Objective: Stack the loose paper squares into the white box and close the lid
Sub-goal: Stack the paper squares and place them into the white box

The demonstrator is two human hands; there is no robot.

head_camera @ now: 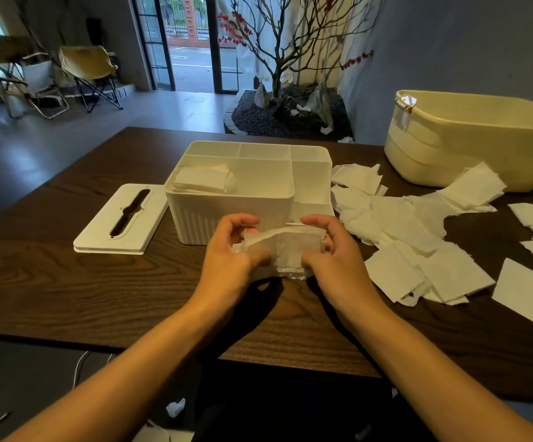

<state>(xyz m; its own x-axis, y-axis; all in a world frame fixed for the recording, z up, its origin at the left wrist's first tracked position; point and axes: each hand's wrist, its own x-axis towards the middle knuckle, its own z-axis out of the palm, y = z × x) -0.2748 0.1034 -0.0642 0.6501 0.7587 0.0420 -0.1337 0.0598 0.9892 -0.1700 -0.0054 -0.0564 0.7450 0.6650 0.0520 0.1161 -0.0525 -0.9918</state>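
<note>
1. A small stack of paper squares (286, 250), thin, white and ragged-edged, was held just in front of the white box (233, 215).
2. Its long axis was set left to right.
3. It was gripped at either end by the left hand (231, 256) and right hand (333, 253), fingers curled.
4. The lid (99, 229) was laid flat left of the box.

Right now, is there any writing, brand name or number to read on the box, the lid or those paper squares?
None can be read.
white box: plain ribbed plastic, no label.
lid: only a slot, no print.
paper squares: blank.
cream tub: the small tag at its rim is too blurred to read.
</note>
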